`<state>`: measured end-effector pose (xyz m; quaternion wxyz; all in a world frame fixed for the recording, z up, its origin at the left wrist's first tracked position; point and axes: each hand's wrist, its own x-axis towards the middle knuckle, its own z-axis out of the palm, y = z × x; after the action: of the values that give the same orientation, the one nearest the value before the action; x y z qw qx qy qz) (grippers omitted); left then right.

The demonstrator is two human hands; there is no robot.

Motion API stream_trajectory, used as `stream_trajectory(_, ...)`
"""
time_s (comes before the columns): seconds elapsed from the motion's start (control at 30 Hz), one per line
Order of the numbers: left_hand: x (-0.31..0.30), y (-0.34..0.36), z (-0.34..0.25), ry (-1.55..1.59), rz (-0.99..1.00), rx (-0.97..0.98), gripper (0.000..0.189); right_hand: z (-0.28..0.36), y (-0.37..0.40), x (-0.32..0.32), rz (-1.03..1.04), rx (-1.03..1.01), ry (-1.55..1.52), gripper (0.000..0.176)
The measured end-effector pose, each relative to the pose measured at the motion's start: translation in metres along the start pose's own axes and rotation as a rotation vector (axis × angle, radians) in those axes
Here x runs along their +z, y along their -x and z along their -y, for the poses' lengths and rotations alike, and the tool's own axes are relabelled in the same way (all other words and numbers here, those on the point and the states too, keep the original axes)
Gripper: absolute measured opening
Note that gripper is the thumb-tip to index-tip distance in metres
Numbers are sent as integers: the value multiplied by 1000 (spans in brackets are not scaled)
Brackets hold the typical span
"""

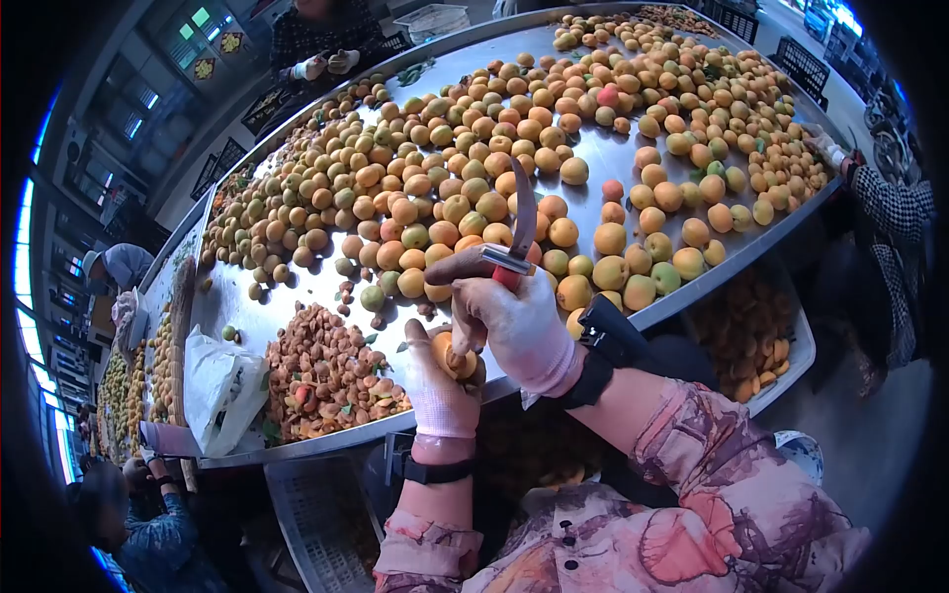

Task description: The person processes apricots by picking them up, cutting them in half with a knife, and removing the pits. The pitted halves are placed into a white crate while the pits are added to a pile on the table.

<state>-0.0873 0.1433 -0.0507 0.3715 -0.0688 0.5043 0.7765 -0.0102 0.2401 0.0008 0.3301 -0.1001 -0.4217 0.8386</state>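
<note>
Near the front edge of the metal table, my left hand (442,385) is wrapped round an apricot (457,358) that shows orange flesh. Just right of it, my right hand (514,321) is closed on a curved knife (523,212) with a red handle, its blade pointing up and away. My right fingertips reach down to the apricot. Both hands wear pale gloves with bare-looking, stained fingertips. Whole apricots (405,211) are spread behind my hands. A heap of brown pits (321,371) lies to the left of my left hand.
A white plastic bag (219,385) rests left of the pits. Below the table's right edge is a crate (799,368) of apricot pieces; another crate (314,504) stands below the front edge. Other people's gloved hands (326,65) show across the table, with a sleeve (895,208) at right.
</note>
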Motion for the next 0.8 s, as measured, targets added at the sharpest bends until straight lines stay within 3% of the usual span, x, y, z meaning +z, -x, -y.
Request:
stream_trajectory(0.1, -2, -3, -8, -132, -4, 186, 59, -15, -5, -4, -118, 90, 185, 18)
stream_trajectory(0.2, -11, -5, -5, -373, 67, 513, 61, -47, -2, -9, -185, 200, 335, 29)
stream_trajectory(0.3, -17, -15, 3, -453, 53, 700, 60, -39, 10, 4, -145, 297, 438, 39)
stream_trajectory(0.33, -24, -17, 5, -366, 180, 640, 58, -38, 12, 6, -118, 326, 456, 41)
stream_trajectory(0.47, -27, -20, 7, -329, 80, 648, 57, -51, 17, 2, -14, 404, 437, 42)
stream_trajectory(0.6, -36, -11, -4, -744, -40, 831, 61, -34, 22, -1, 60, 571, 343, 35)
stream_trajectory(0.7, -36, -2, -23, -135, 61, 331, 57, -28, 17, -3, 84, 551, 314, 35)
stream_trajectory(0.77, -30, 10, -35, -108, 3, 248, 60, -33, 11, -4, 38, 416, 450, 36)
stream_trajectory(0.8, -34, 17, -38, -344, 151, 387, 59, -57, 6, -17, 51, 297, 478, 36)
